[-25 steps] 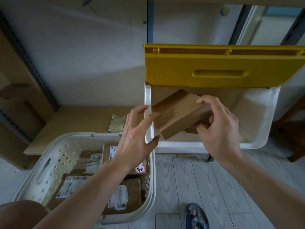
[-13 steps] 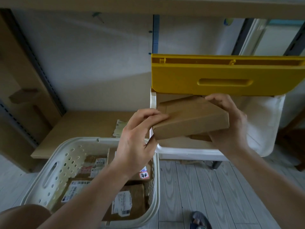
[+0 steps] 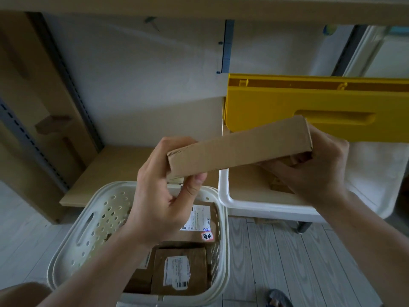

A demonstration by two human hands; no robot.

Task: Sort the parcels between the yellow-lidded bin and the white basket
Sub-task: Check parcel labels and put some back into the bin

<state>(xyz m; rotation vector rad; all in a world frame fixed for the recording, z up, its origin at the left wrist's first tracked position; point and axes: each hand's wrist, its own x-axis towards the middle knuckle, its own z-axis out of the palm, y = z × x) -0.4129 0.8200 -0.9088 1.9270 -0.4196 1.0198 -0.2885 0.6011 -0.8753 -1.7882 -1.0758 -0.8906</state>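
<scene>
I hold a flat brown cardboard parcel [image 3: 239,147] edge-on with both hands, above the gap between the two containers. My left hand [image 3: 163,196] grips its left end, thumb underneath. My right hand [image 3: 314,171] grips its right end from below and behind. The white bin [image 3: 223,196] stands on the right with its yellow lid [image 3: 276,107] raised upright; another brown parcel [image 3: 281,185] lies inside, mostly hidden by my right hand. The white perforated basket [image 3: 88,229] sits lower left with several labelled brown parcels [image 3: 179,271] in it.
A low wooden shelf board [image 3: 115,169] runs behind the basket, with slotted metal shelf uprights [image 3: 66,85] on the left. Grey plank floor [image 3: 287,262] lies in front of the bin. My foot in a sandal [image 3: 278,299] shows at the bottom.
The parcel came up out of the bin and turned edge-on toward me. My left hand, open a second ago, now grips its left end. The view tilted upward.
</scene>
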